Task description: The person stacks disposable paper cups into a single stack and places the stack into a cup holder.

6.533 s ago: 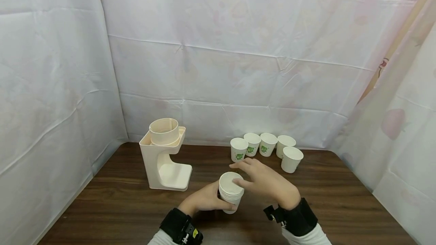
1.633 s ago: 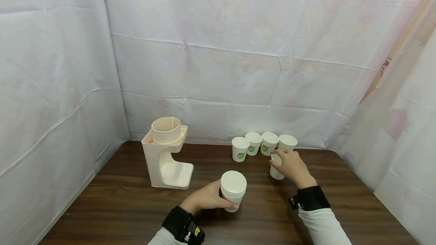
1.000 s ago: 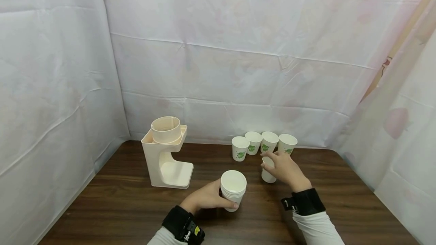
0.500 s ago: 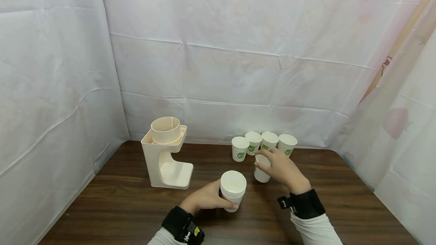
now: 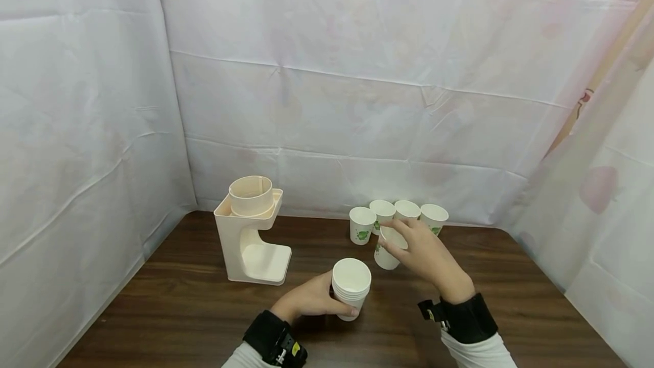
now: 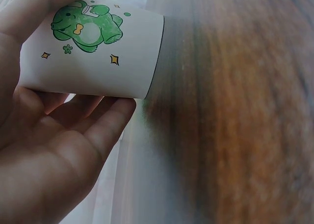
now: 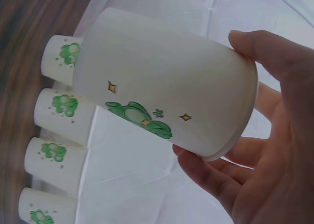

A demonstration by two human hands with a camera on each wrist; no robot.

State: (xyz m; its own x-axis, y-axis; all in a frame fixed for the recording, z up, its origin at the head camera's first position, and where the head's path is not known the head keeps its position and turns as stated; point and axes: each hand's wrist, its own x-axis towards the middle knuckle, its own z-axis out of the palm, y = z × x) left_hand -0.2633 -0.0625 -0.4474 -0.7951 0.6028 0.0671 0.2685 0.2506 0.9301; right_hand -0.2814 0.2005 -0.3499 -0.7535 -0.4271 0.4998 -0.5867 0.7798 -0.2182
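Low at the centre of the head view, my left hand [image 5: 309, 299] grips a stack of nested white paper cups [image 5: 351, 278] near its base. The left wrist view shows a green cartoon animal on the cup wall [image 6: 93, 67], with thumb and fingers on either side. My right hand [image 5: 426, 251] pinches one paper cup [image 5: 386, 254] by its rim, behind and right of the stack. In the right wrist view this cup [image 7: 167, 77] is between thumb [image 7: 265, 45] and fingers; the head view shows it leaning slightly. Whether its base touches the table is unclear.
Several more paper cups [image 5: 361, 226] stand in a row at the back, just behind the right hand. A cream plastic stand [image 5: 235, 249] with a round holder [image 5: 250, 196] on top stands at the left. Pale curtains [image 5: 327, 101] border the dark wooden table [image 5: 194, 311].
A cup that stood at the right of the row is now in my right hand, carried leftward toward the stack. My left hand stays on the stack.
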